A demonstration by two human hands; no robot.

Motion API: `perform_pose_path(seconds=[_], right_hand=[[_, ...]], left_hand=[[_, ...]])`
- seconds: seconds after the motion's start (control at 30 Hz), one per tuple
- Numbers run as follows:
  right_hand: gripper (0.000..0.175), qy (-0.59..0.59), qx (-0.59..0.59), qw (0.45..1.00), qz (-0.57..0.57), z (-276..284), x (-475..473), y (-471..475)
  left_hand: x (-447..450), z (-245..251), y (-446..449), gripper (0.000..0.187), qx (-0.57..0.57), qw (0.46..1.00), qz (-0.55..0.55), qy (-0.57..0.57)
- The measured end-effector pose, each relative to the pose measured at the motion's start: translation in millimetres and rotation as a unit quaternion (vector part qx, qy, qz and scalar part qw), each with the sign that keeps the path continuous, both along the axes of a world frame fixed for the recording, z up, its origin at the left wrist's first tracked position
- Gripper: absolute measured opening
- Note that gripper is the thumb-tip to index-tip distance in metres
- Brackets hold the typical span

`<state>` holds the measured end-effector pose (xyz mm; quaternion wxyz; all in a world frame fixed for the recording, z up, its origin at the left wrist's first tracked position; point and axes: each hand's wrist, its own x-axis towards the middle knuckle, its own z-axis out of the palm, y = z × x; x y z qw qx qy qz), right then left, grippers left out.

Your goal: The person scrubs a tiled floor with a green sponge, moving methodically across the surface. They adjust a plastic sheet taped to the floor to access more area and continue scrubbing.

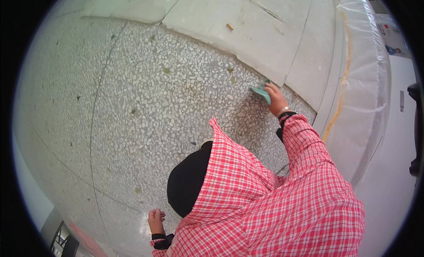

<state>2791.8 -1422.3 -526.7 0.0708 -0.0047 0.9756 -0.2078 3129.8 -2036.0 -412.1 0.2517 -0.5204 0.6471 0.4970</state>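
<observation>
My right hand (276, 99) is closed around a folded green cloth (261, 94), low over the speckled terrazzo floor (159, 101) beside the edge of a pale covering sheet. A light band circles that wrist above a black cuff. At the lower left, my left hand (156, 219) has loosely curled fingers and nothing visible in it; a black band shows at its wrist. A red-and-white checked garment (298, 204) covers my arms and body. Dark fabric over a bent knee (188, 180) shows between the arms.
Pale covering sheets (238, 28) with raised, ragged edges lie across the top, with a small brown scrap (230, 26) on them. Clear plastic sheeting (361, 81) with an orange strip runs down the right, beside a white panel (397, 131). Greenish spots and dark specks mark the terrazzo.
</observation>
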Motion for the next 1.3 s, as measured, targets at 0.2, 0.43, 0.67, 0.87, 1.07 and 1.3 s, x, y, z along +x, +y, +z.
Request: perform_pose_path(seconds=[0.2, 0.43, 0.67, 0.87, 1.07, 1.3], right_hand=[[0.051, 0.089, -0.044, 0.995, -0.004, -22.9, 15.2, 24.5], [0.048, 0.213, -0.057, 0.972, -0.083, -52.1, -14.9, -47.9], [0.046, 0.222, -0.027, 0.972, -0.079, -31.6, -47.8, -105.1], [0.056, 0.166, -0.013, 0.984, 0.064, -27.6, -116.3, -190.7], [0.061, 0.072, 0.009, 0.986, 0.153, -16.5, -240.6, -287.2], [0.068, 0.089, 0.007, 0.975, 0.202, -8.2, -230.1, -331.2]], left_hand=[[7.4, -12.8, 6.6, 0.017, 0.074, 0.997, 0.022, -0.023], [-0.7, -8.3, 11.7, 0.018, 0.043, 0.999, 0.017, -0.019], [9.2, -10.3, 9.9, 0.022, 0.007, 1.000, 0.009, -0.022], [20.6, -4.6, 16.0, 0.023, -0.024, 0.999, 0.016, -0.036], [28.8, 6.5, 24.2, 0.023, -0.041, 0.998, 0.016, -0.042], [35.3, 6.6, 29.8, 0.026, -0.044, 0.999, 0.012, -0.030]])
